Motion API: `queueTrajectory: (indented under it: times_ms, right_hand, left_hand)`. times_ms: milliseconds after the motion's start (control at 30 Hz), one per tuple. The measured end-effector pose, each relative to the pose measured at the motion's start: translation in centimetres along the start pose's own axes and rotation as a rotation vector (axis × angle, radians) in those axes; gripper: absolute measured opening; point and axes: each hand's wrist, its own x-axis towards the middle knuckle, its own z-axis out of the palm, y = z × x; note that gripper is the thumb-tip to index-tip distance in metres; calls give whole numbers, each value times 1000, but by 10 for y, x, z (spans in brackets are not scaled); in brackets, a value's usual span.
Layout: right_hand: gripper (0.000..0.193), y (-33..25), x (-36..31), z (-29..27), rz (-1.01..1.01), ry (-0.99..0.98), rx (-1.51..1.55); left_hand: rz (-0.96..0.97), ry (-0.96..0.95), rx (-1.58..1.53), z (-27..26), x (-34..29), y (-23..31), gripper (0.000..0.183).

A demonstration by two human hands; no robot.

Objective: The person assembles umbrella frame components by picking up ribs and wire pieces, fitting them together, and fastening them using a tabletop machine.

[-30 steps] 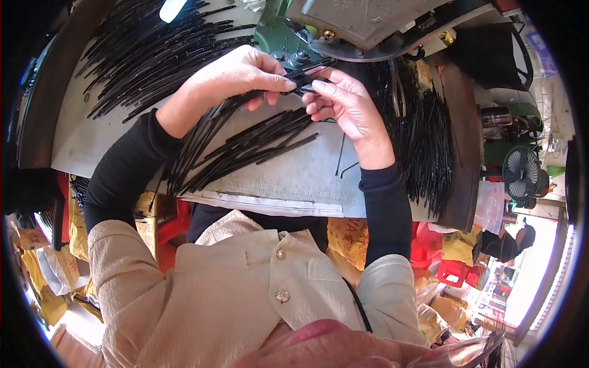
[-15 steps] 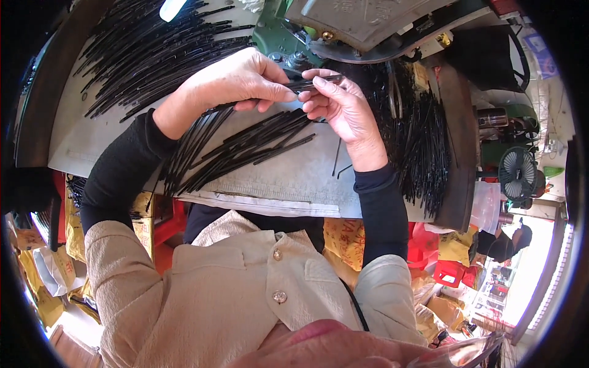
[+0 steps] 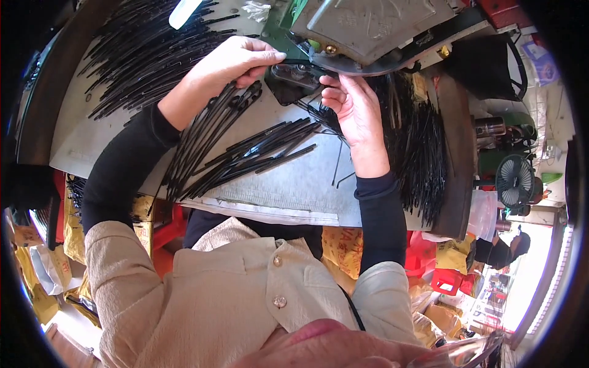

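Observation:
My left hand point(image 3: 250, 60) is closed, thumb and forefinger pinched on a thin black rod point(image 3: 297, 62) that reaches toward the machine. My right hand point(image 3: 351, 104) is up against the machine's lower edge with its fingers curled in; whatever they hold is hidden there. Between the hands is the dark base point(image 3: 294, 80) of the green machine point(image 3: 279, 30), topped by a grey metal plate point(image 3: 374, 27). Below my left hand lies a fan of black rods point(image 3: 199, 141). A second loose bundle of black rods point(image 3: 257, 150) rests nearer to me.
A large heap of black rods point(image 3: 153, 64) covers the table's far left. Another dense pile point(image 3: 423, 159) lies to the right, beside the raised wooden edge point(image 3: 459, 165). A ruler scale point(image 3: 264, 195) runs along the near edge of the table point(image 3: 310, 178). A small fan point(image 3: 515, 179) stands farther right.
My hands have moved apart and up toward the machine: the left to the upper left, the right rightward to the machine's edge. Before, they were together on black rods.

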Motion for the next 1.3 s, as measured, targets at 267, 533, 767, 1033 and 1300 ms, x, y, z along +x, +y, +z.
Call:
queueTrajectory:
  times_ms: [267,533,767,1033,1300]
  right_hand:
    - [21,-3,2,-3,-22,17,12]
    - [20,1,2,-2,-49,23,-34]
    - [20,0,1,3,-45,22,-5]
    - [19,0,2,-1,-36,17,-26]
    - [24,2,3,-6,15,8,-11]
  left_hand:
    - [-1,14,-30,8,4,3,25]
    - [50,59,92,6,2,1,30]
    - [73,60,69,3,1,1,30]
    - [66,33,76,1,8,-6,32]
    - [33,49,157,3,2,6,31]
